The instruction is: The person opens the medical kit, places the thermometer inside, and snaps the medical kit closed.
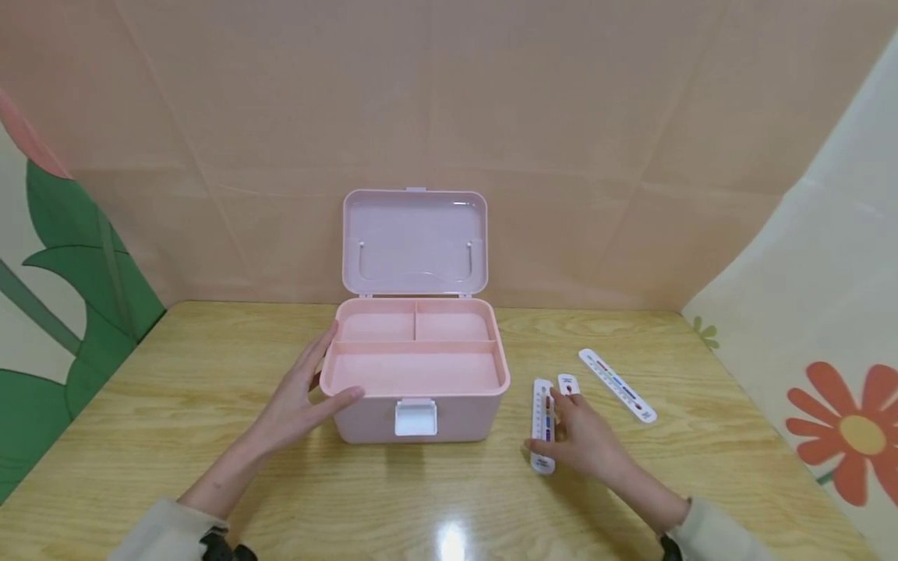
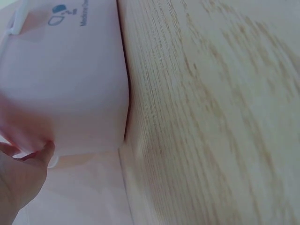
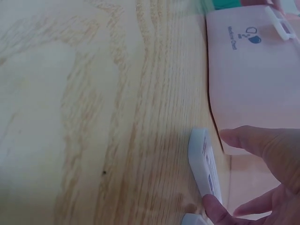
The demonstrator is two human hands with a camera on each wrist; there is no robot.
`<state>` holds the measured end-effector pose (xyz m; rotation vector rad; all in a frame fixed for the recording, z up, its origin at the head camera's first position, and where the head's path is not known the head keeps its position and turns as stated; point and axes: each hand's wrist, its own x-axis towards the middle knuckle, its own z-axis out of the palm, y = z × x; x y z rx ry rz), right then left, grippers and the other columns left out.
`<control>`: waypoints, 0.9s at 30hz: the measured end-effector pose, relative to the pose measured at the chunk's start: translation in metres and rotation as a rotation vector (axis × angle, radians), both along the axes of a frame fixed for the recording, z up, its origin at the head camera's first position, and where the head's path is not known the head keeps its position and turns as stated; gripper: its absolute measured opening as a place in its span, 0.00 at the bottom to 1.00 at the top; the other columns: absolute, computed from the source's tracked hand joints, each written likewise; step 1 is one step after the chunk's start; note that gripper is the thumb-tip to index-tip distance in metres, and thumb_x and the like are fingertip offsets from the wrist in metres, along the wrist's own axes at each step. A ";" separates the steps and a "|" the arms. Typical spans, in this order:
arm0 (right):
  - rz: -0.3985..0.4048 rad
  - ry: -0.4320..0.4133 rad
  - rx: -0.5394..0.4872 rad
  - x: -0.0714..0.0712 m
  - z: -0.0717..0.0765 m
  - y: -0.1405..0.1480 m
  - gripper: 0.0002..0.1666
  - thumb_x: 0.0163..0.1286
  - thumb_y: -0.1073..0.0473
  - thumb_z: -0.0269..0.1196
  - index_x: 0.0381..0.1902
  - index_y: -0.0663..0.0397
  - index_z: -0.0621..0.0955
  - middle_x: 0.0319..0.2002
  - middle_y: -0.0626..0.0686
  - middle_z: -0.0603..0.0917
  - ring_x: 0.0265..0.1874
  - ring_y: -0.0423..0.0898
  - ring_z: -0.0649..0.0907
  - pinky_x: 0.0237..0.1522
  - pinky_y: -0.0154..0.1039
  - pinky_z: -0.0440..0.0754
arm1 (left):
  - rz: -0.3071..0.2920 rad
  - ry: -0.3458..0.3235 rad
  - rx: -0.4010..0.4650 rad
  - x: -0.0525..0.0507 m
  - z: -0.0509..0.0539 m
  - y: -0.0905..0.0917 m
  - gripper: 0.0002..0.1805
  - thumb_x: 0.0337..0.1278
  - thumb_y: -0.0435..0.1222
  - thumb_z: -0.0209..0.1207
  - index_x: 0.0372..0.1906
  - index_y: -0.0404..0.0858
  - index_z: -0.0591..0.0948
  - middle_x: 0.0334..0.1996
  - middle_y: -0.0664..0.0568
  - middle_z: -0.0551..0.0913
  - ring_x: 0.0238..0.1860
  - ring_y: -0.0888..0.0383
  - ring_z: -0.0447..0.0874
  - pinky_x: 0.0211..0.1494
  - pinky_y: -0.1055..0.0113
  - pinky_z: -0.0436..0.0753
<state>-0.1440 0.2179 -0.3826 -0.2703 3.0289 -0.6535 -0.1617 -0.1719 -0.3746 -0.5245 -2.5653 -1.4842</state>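
Note:
A pink medicine chest point(image 1: 414, 421) stands on the table with its lid raised and a three-part pink tray point(image 1: 414, 370) in its top. At its left side my left hand point(image 1: 302, 401) rests on the rim, thumb spread over the front corner and fingers along the side. My right hand point(image 1: 585, 436) reaches over a white strip thermometer point(image 1: 540, 421) to the right of the chest. One fingertip touches the strip's edge, while the thumb point(image 3: 243, 138) stands apart from it in the right wrist view. Partly behind this hand lies another white strip point(image 1: 567, 382).
Farther right, a third white strip thermometer point(image 1: 617, 386) lies slanted on the wooden table point(image 1: 393, 499). Behind the chest hangs a plain tan cloth point(image 1: 596, 156). Flower-printed cloth point(image 1: 859, 436) borders the table at the right, leaf-printed cloth at the left.

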 end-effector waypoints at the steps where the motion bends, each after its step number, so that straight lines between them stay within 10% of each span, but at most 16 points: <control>1: -0.006 -0.007 0.011 0.001 0.000 0.000 0.59 0.45 0.42 0.75 0.63 0.77 0.67 0.43 0.65 0.77 0.32 0.48 0.77 0.33 0.45 0.79 | 0.000 -0.002 0.000 0.000 0.000 0.000 0.50 0.56 0.43 0.65 0.77 0.48 0.47 0.75 0.42 0.51 0.72 0.41 0.55 0.65 0.40 0.68; 17: -0.028 0.001 0.040 0.007 -0.004 -0.006 0.29 0.44 0.43 0.76 0.26 0.55 0.73 0.28 0.52 0.68 0.24 0.45 0.68 0.21 0.36 0.64 | -0.006 0.007 -0.002 0.000 -0.001 -0.001 0.49 0.56 0.43 0.64 0.77 0.48 0.47 0.75 0.43 0.51 0.72 0.41 0.55 0.65 0.40 0.68; 27: -0.023 -0.014 0.028 0.004 -0.004 -0.005 0.47 0.48 0.49 0.75 0.60 0.73 0.73 0.33 0.57 0.73 0.25 0.45 0.70 0.23 0.37 0.67 | -0.011 0.006 0.009 -0.001 -0.002 -0.001 0.49 0.56 0.42 0.64 0.77 0.49 0.47 0.75 0.43 0.51 0.71 0.42 0.56 0.65 0.40 0.68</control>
